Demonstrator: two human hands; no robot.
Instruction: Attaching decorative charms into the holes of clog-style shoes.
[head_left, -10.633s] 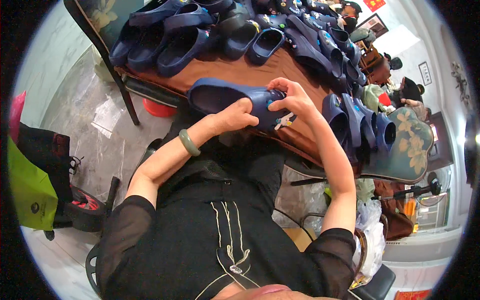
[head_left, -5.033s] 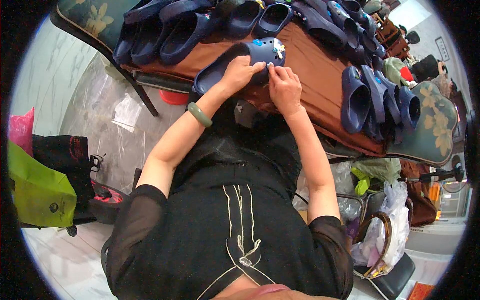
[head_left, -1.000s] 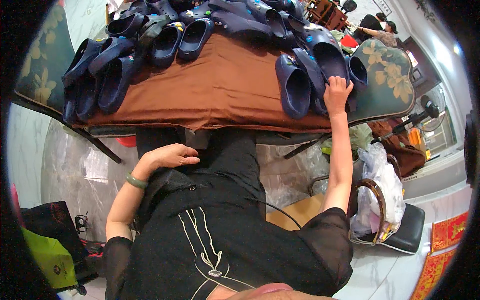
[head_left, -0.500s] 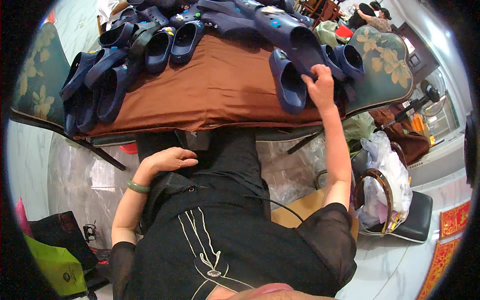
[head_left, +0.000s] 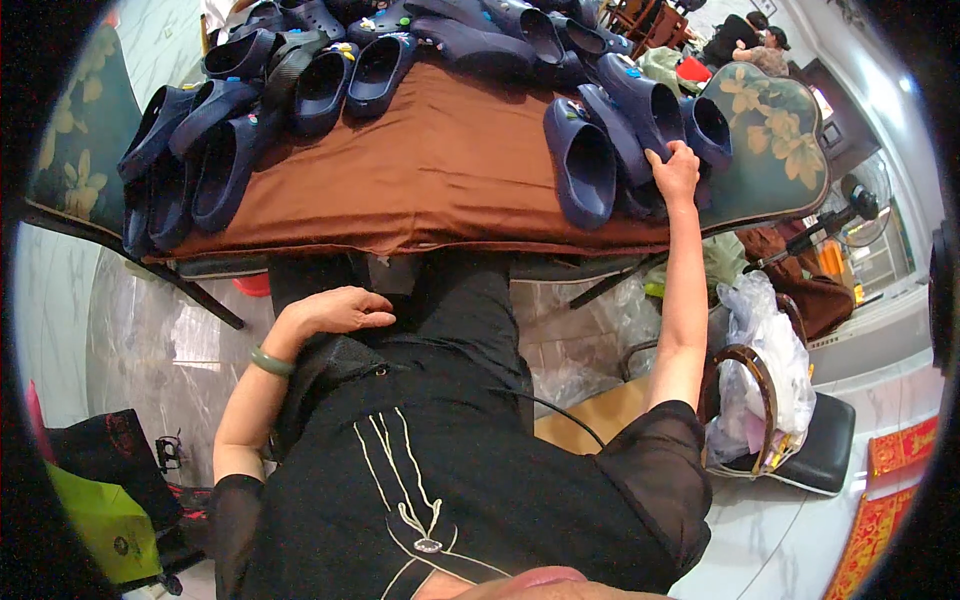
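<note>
My right hand is closed on the heel end of a navy clog at the right of the table, its thumb and fingers pinching the rim. That clog lies among other navy clogs; one wide-open clog stands to its left, and another clog is just to its right. Some of the clogs carry small coloured charms. My left hand rests on my lap, palm down, fingers loosely stretched and holding nothing. A green bangle circles that wrist.
A brown cloth covers the table. Navy clogs crowd its left and far sides. Flowered chair backs flank it. To my right are a plastic-bagged bundle on a black stool and a fan. Two people sit far off.
My right hand has moved right and slightly down. The clog raised over the table half a second ago is now lowered among the right-hand clogs. My left hand stays on my lap.
</note>
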